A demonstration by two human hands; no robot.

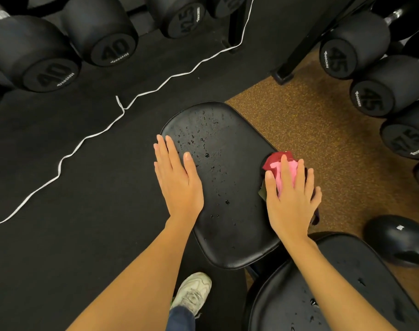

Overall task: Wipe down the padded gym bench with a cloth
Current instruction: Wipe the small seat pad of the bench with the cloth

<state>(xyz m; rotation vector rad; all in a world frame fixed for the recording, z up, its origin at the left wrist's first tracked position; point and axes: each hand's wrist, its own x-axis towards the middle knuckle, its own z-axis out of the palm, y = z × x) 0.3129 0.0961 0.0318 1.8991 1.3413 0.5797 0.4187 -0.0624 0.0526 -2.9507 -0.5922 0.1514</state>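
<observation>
The black padded bench seat [224,177] fills the middle of the view, dotted with water droplets. My left hand [177,177] lies flat on its left edge with the fingers straight. At the seat's right edge my right hand [292,199] presses down on a bunched red and pink cloth [279,166], fingers spread over it. A second black pad [347,290] of the bench, also wet with drops, sits at the lower right under my right forearm.
Black dumbbells marked 40 [36,60] rest on a rack at the upper left, others marked 45 [361,46] at the upper right. A white cord [89,137] runs across the black floor mat. A dumbbell [399,237] lies on the brown floor. My white shoe [194,292] is below the seat.
</observation>
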